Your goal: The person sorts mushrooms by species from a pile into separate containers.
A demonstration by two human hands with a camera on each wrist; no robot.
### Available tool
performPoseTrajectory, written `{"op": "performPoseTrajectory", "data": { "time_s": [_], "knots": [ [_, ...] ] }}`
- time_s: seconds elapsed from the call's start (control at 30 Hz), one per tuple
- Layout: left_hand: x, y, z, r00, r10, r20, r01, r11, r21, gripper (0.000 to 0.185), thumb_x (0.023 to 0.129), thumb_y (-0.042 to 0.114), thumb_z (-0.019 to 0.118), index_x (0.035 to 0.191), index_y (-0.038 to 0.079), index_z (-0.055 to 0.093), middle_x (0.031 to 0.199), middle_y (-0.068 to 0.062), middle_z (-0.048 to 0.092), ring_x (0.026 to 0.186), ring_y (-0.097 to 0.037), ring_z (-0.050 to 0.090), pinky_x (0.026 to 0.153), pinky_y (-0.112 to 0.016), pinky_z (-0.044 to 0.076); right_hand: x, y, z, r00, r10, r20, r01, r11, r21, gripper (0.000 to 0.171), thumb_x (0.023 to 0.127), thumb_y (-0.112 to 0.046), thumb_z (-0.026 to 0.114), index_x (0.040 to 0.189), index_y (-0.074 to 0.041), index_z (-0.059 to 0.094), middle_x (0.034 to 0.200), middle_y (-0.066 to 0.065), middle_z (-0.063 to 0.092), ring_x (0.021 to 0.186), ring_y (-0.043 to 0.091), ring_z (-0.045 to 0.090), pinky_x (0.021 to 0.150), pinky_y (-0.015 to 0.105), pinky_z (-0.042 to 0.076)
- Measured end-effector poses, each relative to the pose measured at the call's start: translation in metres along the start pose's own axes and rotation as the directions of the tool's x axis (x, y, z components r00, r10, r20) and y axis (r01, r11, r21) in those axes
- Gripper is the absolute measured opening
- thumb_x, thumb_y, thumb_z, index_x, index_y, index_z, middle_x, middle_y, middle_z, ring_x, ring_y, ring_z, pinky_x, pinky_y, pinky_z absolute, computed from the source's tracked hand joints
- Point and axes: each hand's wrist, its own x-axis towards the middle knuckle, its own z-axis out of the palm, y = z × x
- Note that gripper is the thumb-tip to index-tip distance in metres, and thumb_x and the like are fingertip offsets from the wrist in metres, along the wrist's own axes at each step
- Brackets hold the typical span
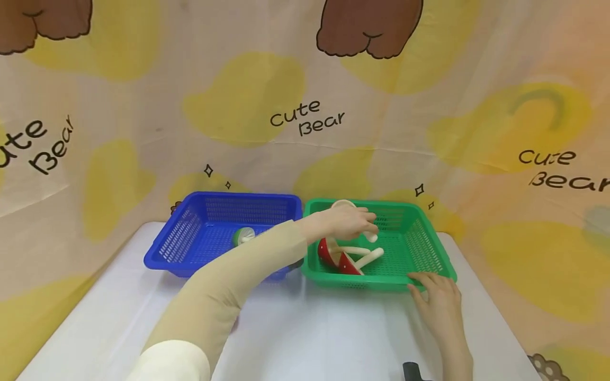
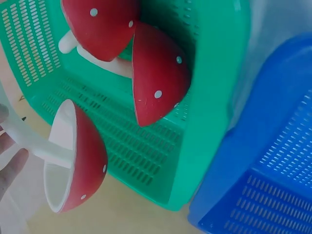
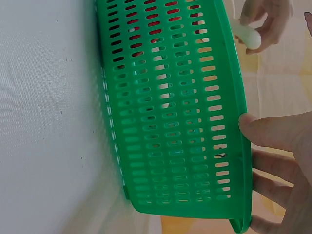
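My left hand (image 1: 348,222) reaches over the left part of the green basket (image 1: 381,281) and holds a toy mushroom (image 2: 90,156) by its white stem. Its red cap with white dots hangs tilted beside the basket's rim in the left wrist view. Two more red-capped toy mushrooms (image 2: 161,75) lie inside the green basket, their white stems (image 1: 370,257) pointing right. My right hand (image 1: 438,299) grips the basket's front right rim, thumb on the outside and fingers over the edge.
A blue basket (image 1: 162,263) stands directly left of the green one. A green-and-white object (image 1: 244,236) lies in it, partly hidden by the left sleeve (image 1: 229,286). Both stand on a white tabletop (image 1: 310,338) before a patterned cloth backdrop (image 1: 248,100).
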Motion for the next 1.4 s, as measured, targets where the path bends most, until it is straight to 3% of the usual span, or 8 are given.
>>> {"op": "performPoseTrajectory", "data": {
  "time_s": [0.17, 0.3, 0.47, 0.57, 0.87, 1.03, 1.27, 1.4],
  "knots": [
    [0.016, 0.001, 0.004, 0.993, -0.008, 0.118, 0.006, 1.0, 0.012, 0.042, 0.096, 0.005, 0.046, 0.126, 0.032, 0.058, 0.122, 0.009, 0.057, 0.112, -0.01, 0.055, 0.063, -0.018, 0.029, -0.001, 0.002, 0.001, 1.0, -0.001, -0.002, 0.001, 1.0, -0.008, 0.024, 0.078, -0.005, 0.075, 0.102, -0.007, 0.07, 0.105, 0.017, 0.069, 0.104, 0.038, 0.055, 0.093, 0.063, 0.031],
    [0.03, 0.005, 0.009, 0.972, -0.018, 0.235, 0.004, 0.998, 0.063, 0.041, 0.098, 0.007, 0.049, 0.128, 0.034, 0.056, 0.135, 0.01, 0.052, 0.124, -0.009, 0.05, 0.066, -0.018, 0.035, -0.001, 0.003, 0.001, 1.0, -0.002, -0.011, 0.002, 1.0, -0.007, 0.024, 0.079, -0.005, 0.074, 0.102, -0.007, 0.07, 0.105, 0.016, 0.069, 0.104, 0.037, 0.055, 0.093, 0.062, 0.031],
    [0.042, 0.01, 0.023, 0.952, 0.031, 0.305, -0.079, 0.986, 0.146, 0.038, 0.097, 0.017, 0.056, 0.131, 0.033, 0.056, 0.136, 0.009, 0.052, 0.121, -0.009, 0.052, 0.083, -0.018, 0.047, -0.001, 0.002, 0.003, 1.0, -0.013, -0.025, 0.013, 1.0, 0.0, 0.023, 0.078, -0.005, 0.074, 0.101, -0.008, 0.07, 0.103, 0.015, 0.069, 0.103, 0.036, 0.056, 0.093, 0.061, 0.032],
    [0.046, 0.012, 0.032, 0.943, 0.045, 0.33, -0.103, 0.982, 0.158, 0.039, 0.096, 0.022, 0.058, 0.133, 0.034, 0.054, 0.139, 0.01, 0.051, 0.123, -0.009, 0.052, 0.086, -0.019, 0.049, -0.001, 0.002, 0.005, 0.999, -0.023, -0.036, 0.023, 1.0, -0.001, 0.023, 0.077, -0.005, 0.075, 0.1, -0.007, 0.071, 0.102, 0.014, 0.069, 0.102, 0.035, 0.057, 0.093, 0.06, 0.033],
    [0.051, 0.015, 0.038, 0.928, -0.01, 0.373, -0.048, 0.988, 0.147, 0.05, 0.095, 0.019, 0.059, 0.138, 0.04, 0.046, 0.15, 0.014, 0.042, 0.123, -0.007, 0.055, 0.083, -0.018, 0.049, -0.001, 0.001, 0.004, 1.0, -0.008, -0.025, 0.008, 1.0, 0.002, 0.022, 0.079, -0.006, 0.074, 0.101, -0.008, 0.071, 0.104, 0.014, 0.069, 0.106, 0.037, 0.056, 0.098, 0.064, 0.03],
    [0.047, 0.016, 0.041, 0.919, -0.034, 0.393, -0.022, 0.99, 0.137, 0.048, 0.095, 0.021, 0.058, 0.137, 0.04, 0.048, 0.146, 0.016, 0.045, 0.122, -0.007, 0.055, 0.082, -0.023, 0.052, 0.0, -0.001, 0.003, 1.0, -0.005, -0.021, 0.005, 1.0, 0.004, 0.023, 0.079, -0.006, 0.075, 0.101, -0.009, 0.071, 0.106, 0.015, 0.069, 0.107, 0.039, 0.056, 0.099, 0.067, 0.028],
    [0.039, 0.014, 0.042, 0.928, -0.048, 0.369, -0.017, 0.985, 0.171, 0.045, 0.097, 0.021, 0.056, 0.137, 0.04, 0.047, 0.141, 0.015, 0.049, 0.121, -0.005, 0.053, 0.065, -0.022, 0.046, 0.0, 0.0, 0.004, 0.999, -0.017, -0.029, 0.016, 1.0, -0.015, 0.023, 0.079, -0.007, 0.075, 0.102, -0.009, 0.071, 0.105, 0.015, 0.069, 0.105, 0.037, 0.057, 0.096, 0.063, 0.032],
    [0.031, 0.013, 0.042, 0.949, -0.025, 0.315, -0.014, 0.992, 0.122, 0.039, 0.099, 0.018, 0.052, 0.133, 0.038, 0.053, 0.132, 0.014, 0.055, 0.112, -0.005, 0.057, 0.057, -0.019, 0.035, 0.0, 0.001, 0.004, 0.999, -0.026, -0.038, 0.025, 0.999, -0.027, 0.023, 0.078, -0.007, 0.075, 0.101, -0.008, 0.071, 0.104, 0.015, 0.069, 0.101, 0.036, 0.057, 0.091, 0.06, 0.034]
  ]
}}
